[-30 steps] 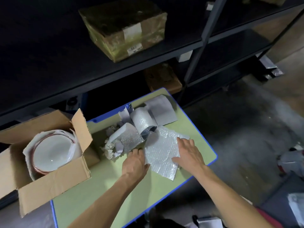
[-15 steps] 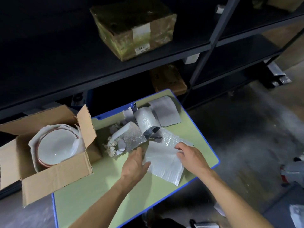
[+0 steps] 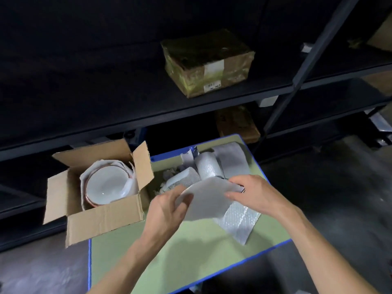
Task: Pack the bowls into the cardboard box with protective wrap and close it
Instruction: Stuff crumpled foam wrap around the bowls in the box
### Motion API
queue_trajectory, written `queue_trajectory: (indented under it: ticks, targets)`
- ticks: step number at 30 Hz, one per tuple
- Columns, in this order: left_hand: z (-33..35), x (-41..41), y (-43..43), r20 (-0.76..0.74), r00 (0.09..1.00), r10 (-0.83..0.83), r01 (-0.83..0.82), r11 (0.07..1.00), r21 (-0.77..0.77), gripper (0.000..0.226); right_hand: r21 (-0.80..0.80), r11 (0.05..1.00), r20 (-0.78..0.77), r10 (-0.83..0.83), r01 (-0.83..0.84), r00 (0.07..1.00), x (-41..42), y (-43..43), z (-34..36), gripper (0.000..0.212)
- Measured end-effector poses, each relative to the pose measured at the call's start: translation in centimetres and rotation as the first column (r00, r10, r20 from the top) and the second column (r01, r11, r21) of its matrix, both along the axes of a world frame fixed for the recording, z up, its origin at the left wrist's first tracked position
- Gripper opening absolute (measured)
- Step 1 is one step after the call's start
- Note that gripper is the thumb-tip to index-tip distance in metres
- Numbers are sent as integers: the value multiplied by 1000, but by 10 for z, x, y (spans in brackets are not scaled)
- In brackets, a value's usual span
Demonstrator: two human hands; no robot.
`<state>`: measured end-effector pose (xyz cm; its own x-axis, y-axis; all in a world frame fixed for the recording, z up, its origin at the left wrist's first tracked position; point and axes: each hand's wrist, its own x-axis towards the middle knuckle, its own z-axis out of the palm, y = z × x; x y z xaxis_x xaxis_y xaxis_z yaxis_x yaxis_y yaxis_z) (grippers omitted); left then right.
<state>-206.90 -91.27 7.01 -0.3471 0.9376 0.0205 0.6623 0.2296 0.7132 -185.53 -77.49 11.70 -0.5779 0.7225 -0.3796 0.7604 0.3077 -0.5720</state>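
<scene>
Head cam: foam sheet (image 3: 209, 201) betw. L grip (image 3: 167, 211) & R grip (image 3: 255, 194); both pinching its edges

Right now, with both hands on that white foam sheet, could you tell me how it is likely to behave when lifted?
Probably floppy: the foam sheet bows between the left hand and right hand instead of lying flat. Likely very light, since pinches at its edges seem to carry it. It looks thin, so it may crease easily.

table (image 3: 191, 257): green (blue edge) | bowl (image 3: 106, 185): white | box (image 3: 106, 219): brown
</scene>
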Motion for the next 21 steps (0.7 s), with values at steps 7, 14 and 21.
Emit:
queue_trajectory:
  ticks: [7,14,21]
  targets:
    - [44,-32,-28,-124,981,150,-124,973,195,10,263,937,-83,261,-231,962,-90,-3,47,7]
    - [65,-89,-82,-203,880,428,-365,886,285,14,410,850,-156,424,-332,892,-188,-24,78,15]
    - [82,-136,-116,-62,790,610,-598,789,142,17,575,703,-77,556,-418,828,-282,-54,97,27]
